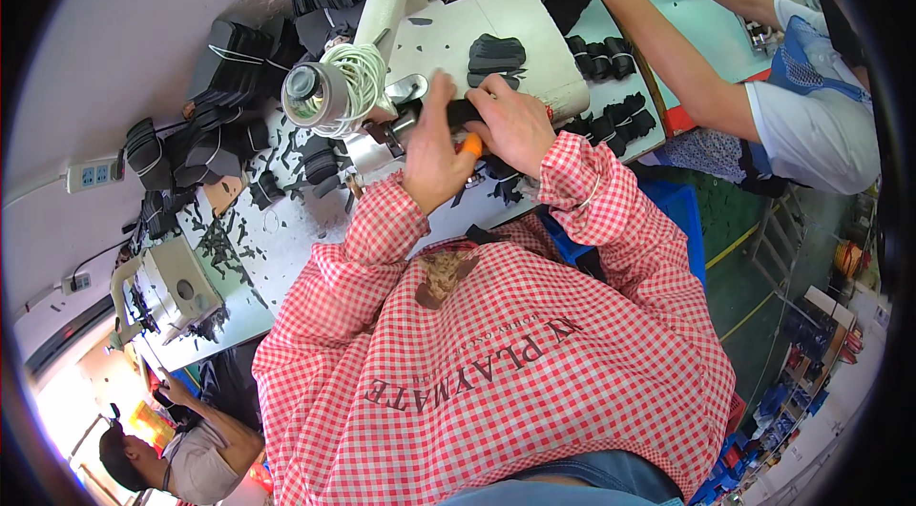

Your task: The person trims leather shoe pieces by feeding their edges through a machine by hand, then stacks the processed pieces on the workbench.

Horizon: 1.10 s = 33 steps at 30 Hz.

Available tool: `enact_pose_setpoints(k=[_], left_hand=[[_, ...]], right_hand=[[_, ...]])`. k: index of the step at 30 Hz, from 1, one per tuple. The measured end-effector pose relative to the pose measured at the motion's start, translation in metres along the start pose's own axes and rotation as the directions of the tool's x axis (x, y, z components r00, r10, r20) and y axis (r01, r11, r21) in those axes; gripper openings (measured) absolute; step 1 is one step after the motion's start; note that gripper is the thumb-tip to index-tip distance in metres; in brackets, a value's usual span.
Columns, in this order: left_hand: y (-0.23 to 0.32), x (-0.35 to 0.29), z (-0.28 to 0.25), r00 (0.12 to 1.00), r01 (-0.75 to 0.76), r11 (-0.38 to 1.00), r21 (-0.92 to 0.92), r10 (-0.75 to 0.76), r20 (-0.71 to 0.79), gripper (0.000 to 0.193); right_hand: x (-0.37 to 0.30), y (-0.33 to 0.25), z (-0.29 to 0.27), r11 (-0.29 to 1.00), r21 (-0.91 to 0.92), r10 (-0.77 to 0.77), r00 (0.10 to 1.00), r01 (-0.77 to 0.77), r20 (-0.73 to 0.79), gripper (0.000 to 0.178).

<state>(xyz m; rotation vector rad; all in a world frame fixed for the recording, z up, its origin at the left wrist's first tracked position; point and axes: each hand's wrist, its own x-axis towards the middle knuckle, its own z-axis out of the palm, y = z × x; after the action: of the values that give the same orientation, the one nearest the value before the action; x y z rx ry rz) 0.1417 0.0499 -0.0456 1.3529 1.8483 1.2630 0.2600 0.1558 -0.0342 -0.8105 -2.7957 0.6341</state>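
Note:
My left hand is beside the head of a cream-coloured bench machine, slightly blurred, its fingers stretched out near the metal working parts. To its right, my right hand curls its fingers over a dark flat piece at the machine's front edge. A small orange cover shows at the thumbs, between the hands; which thumb wears it is hard to tell. On the machine's bed, just beyond my right hand, lies a stack of dark cut pieces.
Tied bundles of dark pieces line the wall side, and more bundles lie at right. Dark scraps litter the white table. A coiled pale cable hangs on the machine. A co-worker's arm reaches in from the right.

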Motion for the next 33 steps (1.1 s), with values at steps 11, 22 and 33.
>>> enact_pose_setpoints(k=[11,22,33], left_hand=[[0.023,-0.012,-0.020,0.861,0.427,0.572,-0.700,-0.494,0.121,0.018],[0.015,-0.040,-0.050,0.987,0.155,0.934,0.323,-0.163,-0.001,0.028],[-0.011,-0.090,-0.080,0.680,0.632,0.772,0.065,-0.593,0.432,0.020]], right_hand=[[-0.025,-0.039,-0.058,0.694,0.682,0.120,0.971,-0.231,0.207,0.049],[-0.016,-0.054,-0.005,0.602,0.780,0.155,0.983,-0.170,0.094,0.030],[-0.021,-0.039,0.004,0.355,0.915,0.243,0.964,-0.191,0.108,0.024]])
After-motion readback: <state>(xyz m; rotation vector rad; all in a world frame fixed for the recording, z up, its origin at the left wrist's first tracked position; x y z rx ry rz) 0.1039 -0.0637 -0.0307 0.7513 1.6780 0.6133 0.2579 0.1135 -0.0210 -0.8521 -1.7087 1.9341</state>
